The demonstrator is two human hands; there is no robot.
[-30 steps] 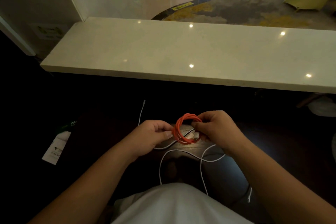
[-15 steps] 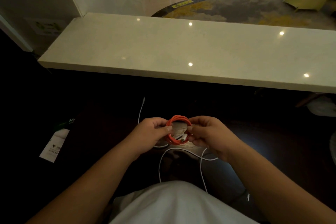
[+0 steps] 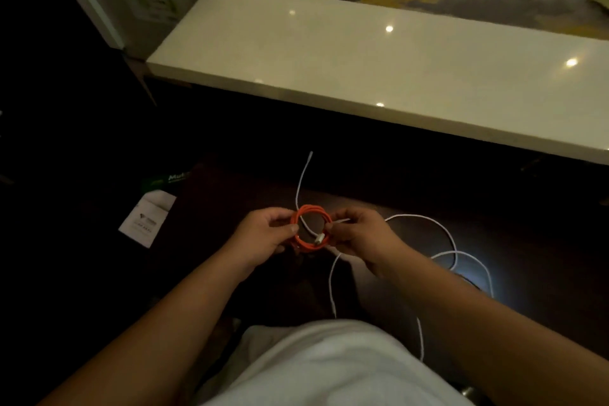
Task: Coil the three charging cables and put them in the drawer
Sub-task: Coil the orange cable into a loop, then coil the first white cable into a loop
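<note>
An orange charging cable (image 3: 304, 212) is wound into a small round coil, held just above the dark desk (image 3: 514, 241). My left hand (image 3: 263, 236) pinches the coil's left side. My right hand (image 3: 359, 236) grips its right side, where a white plug end (image 3: 319, 238) lies against the loops. A white cable (image 3: 300, 184) runs from under the coil toward the back. Another white cable (image 3: 453, 252) loops loosely to the right and down toward my lap. No drawer is in view.
A pale stone counter (image 3: 379, 53) overhangs the far edge of the desk. A white paper packet with a green top (image 3: 148, 217) lies on the desk to the left. My white shirt (image 3: 329, 366) fills the bottom of the view.
The view has turned left, so the counter and hands sit further right. Both hands keep hold of the orange coil, which is slightly tighter, with the plug end tucked against it.
</note>
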